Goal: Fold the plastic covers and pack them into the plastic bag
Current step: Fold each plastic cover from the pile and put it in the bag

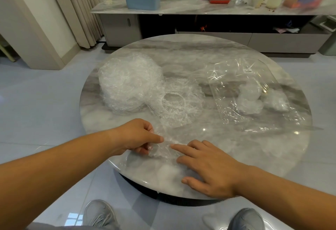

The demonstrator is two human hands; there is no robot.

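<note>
- Round marble table (236,149) is looking glossy and slick, so thin film is likely sliding under pressure instead of creasing.
- Clear plastic bag (236,77) is lying flat beyond the right hand (209,168) with a few folded covers (249,100) inside. Its mouth is hard to make out, so packing may be getting fumbled.
- Pile of plastic covers (127,82) is sitting beyond the left hand (138,137), and a loose cover (174,102) is lying against it. A careless reach risks dragging several at once.
- Cover being folded (163,150) is lying between both hands. The left is pinching its edge and the right is pressing it with flat, straight fingers. The elastic rim may be springing the fold open on release.
- Both hands are working right at the table's near edge, so the cover could be slipping off toward the floor.
- Bare tabletop is lying just beyond the right hand, short of the bag, giving room to fold.
</note>
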